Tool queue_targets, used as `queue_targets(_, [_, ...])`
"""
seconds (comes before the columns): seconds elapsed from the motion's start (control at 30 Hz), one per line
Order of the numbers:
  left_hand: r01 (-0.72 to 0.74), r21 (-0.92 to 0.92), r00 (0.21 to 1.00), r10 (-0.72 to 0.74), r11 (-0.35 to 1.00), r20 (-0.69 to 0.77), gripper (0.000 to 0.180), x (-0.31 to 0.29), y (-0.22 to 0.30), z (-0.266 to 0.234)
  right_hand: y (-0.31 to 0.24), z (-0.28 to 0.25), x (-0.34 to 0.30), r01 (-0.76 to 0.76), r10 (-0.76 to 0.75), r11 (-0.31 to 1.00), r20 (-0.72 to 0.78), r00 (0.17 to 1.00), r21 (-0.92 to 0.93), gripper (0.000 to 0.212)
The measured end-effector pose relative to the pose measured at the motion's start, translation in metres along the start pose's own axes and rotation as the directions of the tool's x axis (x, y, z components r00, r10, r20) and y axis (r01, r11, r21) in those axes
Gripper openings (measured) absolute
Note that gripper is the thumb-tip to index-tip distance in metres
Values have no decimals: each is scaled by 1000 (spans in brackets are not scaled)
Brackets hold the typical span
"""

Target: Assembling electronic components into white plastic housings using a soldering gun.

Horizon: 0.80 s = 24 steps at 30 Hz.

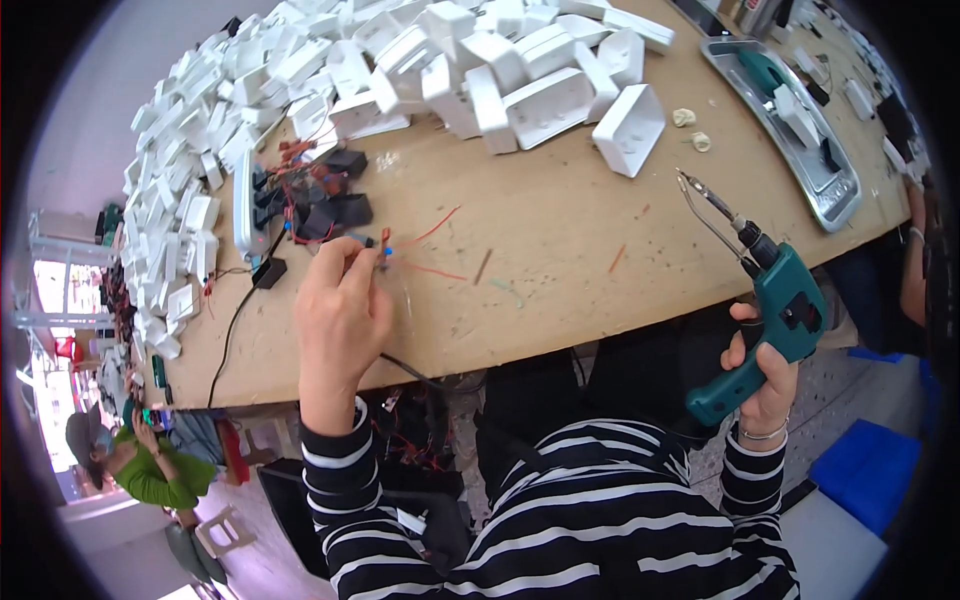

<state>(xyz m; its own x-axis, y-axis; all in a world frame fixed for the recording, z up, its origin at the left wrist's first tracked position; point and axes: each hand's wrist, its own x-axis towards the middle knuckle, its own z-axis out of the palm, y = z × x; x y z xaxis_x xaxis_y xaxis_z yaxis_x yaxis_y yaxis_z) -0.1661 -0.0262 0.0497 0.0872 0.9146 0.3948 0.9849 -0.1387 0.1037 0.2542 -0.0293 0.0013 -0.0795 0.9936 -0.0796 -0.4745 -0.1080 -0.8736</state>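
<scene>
My left hand (343, 312) is over the tabletop, its thumb and fingers pinched on a small red-and-blue part with wires (387, 250). Thin red wires (437, 271) stretch to the right from that part; my fingers hide some of it. In my right hand (768, 385), past the table's front edge, is a green soldering gun (790, 300). Its handle lies in my palm, and its metal tip (692, 180) points up and left over the table. Just beyond my left hand sit several black blocks with red wires (340, 211), next to a white power strip (245, 205).
A big heap of white plastic housings (545, 105) covers the far and left side of the table (540, 220). A metal tray (840, 205) stands at the right. A black cable (232, 325) crosses the left edge. Other people work at both sides, one in a green top (165, 475).
</scene>
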Motion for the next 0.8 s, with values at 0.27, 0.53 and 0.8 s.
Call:
queue_targets(0.27, [28, -215, 994, -49, 976, -94, 26, 88, 66, 25, -3, -3, -1, 53, -55, 995, 32, 998, 80, 64])
queue_targets(0.53, [142, -106, 990, -143, 984, -10, 22, 129, 60, 66, -1, -15, 2, 43, -44, 992, 8, 999, 116, 63])
queue_targets(0.8, [-42, -199, 955, -19, 979, -296, 27, 75, 46, 36, -5, -28, 3, 20, -15, 993, -44, 999, 119, 61])
